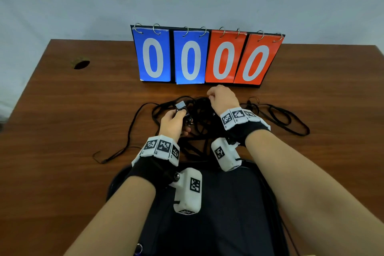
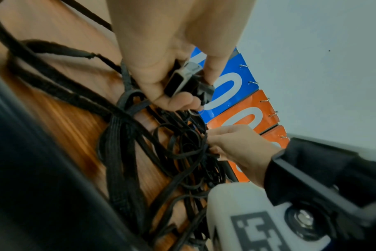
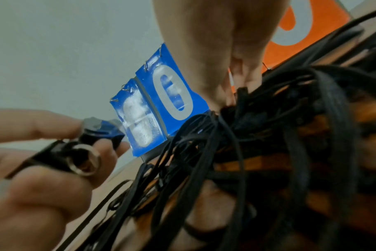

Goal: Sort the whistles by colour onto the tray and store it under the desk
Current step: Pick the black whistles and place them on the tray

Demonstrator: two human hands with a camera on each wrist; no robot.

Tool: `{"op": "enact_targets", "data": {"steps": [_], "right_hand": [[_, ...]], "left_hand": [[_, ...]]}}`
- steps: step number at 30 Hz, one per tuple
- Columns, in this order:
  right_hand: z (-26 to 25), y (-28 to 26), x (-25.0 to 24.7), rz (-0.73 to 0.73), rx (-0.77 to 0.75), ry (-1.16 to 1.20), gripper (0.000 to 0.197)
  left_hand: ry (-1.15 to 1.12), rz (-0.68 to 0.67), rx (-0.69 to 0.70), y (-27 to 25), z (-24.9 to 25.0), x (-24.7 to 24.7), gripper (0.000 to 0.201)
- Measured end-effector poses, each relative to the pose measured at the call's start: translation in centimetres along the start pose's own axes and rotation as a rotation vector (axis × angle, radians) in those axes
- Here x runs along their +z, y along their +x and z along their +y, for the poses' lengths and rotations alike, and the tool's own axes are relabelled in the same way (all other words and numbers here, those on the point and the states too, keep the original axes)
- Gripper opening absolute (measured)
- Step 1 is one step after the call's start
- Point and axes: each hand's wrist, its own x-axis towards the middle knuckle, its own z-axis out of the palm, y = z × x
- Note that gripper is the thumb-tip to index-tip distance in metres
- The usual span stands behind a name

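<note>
A dark whistle [image 1: 181,108] with a squared, grey-rimmed mouthpiece is pinched between the thumb and fingers of the left hand [image 1: 173,123], raised a little above the wood-grain bench [image 1: 62,110]. In the right wrist view a round metal ring [image 3: 84,160] is seen hanging at the whistle's end. Its colour cannot be told beyond dark with a glossy, hard look.

Between the two hands a tangle of flat, woven black lanyards [image 1: 199,114] is spread over the bench, with loops trailing out beyond each hand; the count of lanyards cannot be told. The right hand [image 1: 223,97] is set on the far side of this tangle, its fingers curled and closed on a bunch of the cords, as shown in the left wrist view.

Just beyond the right hand a flip scoreboard [image 1: 207,58] is stood upright: four glossy cards are hung on metal rings, two blue and two orange-red, each printed with a white zero. On the near side of both hands, a black fabric surface [image 1: 228,214] is seen at the bench edge. One round hole [image 1: 81,64] is cut in the benchtop, well off beyond the left hand.
</note>
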Motion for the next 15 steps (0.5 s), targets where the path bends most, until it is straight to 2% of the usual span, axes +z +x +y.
{"op": "enact_targets", "data": {"steps": [3,9,12,15], "right_hand": [[-0.2,0.3,-0.2,-0.132,0.01,-0.059,0.035],[0.1,-0.6,-0.9,-0.231,-0.017,-0.014,0.03],[-0.2,-1.2,-0.9,-0.209,-0.032,-0.19,0.037],[-0.2,-2.3,-1.2,-0.076,-0.059,-0.139,0.027]], "left_hand": [[-0.01,0.01,-0.004,0.1,0.0,-0.4,0.012],[-0.024,0.023,-0.005,0.0,-0.5,-1.0,0.013],[-0.022,0.026,-0.003,-0.1,-0.5,-1.0,0.014],[-0.027,0.021,0.0,-0.2,-0.3,-1.1,0.014]]}}
